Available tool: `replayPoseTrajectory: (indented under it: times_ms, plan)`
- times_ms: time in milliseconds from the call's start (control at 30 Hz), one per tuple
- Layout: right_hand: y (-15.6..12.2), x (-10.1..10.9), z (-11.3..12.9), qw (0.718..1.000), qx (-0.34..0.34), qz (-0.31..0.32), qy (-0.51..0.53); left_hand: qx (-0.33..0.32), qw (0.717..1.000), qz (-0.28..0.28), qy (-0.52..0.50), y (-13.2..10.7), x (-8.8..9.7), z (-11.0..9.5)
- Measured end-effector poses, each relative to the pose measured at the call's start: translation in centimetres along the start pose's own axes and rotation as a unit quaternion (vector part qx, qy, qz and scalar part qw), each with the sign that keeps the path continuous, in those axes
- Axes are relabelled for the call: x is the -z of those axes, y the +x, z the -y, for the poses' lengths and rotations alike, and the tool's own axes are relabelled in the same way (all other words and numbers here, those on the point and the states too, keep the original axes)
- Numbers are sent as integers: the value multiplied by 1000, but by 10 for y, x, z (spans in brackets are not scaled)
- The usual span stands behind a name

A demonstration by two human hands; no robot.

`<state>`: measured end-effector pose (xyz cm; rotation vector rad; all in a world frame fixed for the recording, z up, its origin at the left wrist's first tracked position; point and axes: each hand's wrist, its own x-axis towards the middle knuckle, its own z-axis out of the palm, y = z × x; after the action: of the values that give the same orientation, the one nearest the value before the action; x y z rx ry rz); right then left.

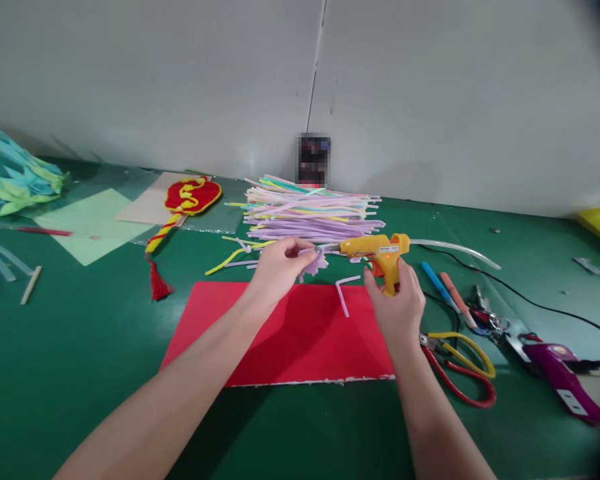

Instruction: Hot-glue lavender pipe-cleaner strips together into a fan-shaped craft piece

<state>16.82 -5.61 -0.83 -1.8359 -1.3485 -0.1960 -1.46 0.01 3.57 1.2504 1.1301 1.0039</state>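
Observation:
My right hand (397, 297) is wrapped round the handle of a yellow hot glue gun (367, 247), its nozzle pointing left. A clear glue stick (457, 248) sticks out of the gun's back end. Between its fingertips my left hand (283, 263) pinches a small bundle of lilac pipe cleaners (314, 264), partly hidden by the fingers. The nozzle tip is at this bundle; whether it touches I cannot tell. Below both hands lies a red board (300, 340), with one bent lilac pipe cleaner (343, 297) resting on it.
A heap of pastel pipe cleaners (310, 213) lies behind my hands. Pliers with red and yellow handles (460, 367), markers (443, 290), keys (485, 313) and a purple tool (563, 377) with a cord are at right. A red fan ornament (193, 197) lies at left.

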Motion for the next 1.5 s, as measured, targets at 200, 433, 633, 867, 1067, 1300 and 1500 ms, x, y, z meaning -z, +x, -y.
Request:
replayPoseTrajectory:
  times_ms: [200,433,633,867,1067,1300,1500]
  plan:
    - [1,2,1,1000,10,10,-5,2,1000,-3,-6,1,0,1]
    - [0,2,1,1000,14,15,5,3,1000,5,-3,0,0,-2]
    - [0,1,0,999,29,12,16,3,1000,-2,-8,0,0,-3]
    - [1,0,-1,999,43,7,24,4,1000,-8,-13,0,-1,-3]
    - [0,1,0,999,43,9,28,0,1000,-14,-12,1,-1,-3]
    - [0,1,0,999,41,12,26,-3,1000,-14,-9,0,0,-2]
    - [0,0,-2,998,43,12,33,-12,1000,-21,-2,1,0,0]
